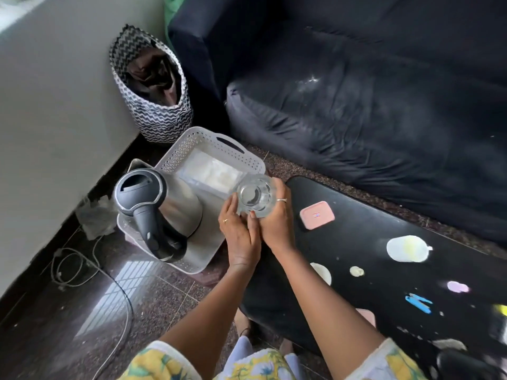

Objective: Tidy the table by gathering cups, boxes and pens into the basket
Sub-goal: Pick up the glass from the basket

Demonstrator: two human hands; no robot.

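I am holding a clear glass cup (pixel 255 194) in both hands, just past the near-left end of the black surface (pixel 370 229). My right hand (pixel 277 223) is wrapping its fingers and thumb round the cup's right wall. My left hand (pixel 240 231) is laying fairly straight fingers against the left wall to steady it. The cup is standing upright, its long axis vertical and its mouth facing up at me. The white basket (pixel 208 138) is sitting on the floor directly left of and slightly beyond the hands, its right rim almost under the cup. A steel kettle (pixel 156 204) is filling the basket's near half and a clear lidded box (pixel 211 171) the far half. I am judging the open spot to lie between them, nearer my left hand, so the coming move is short: leftward and down.
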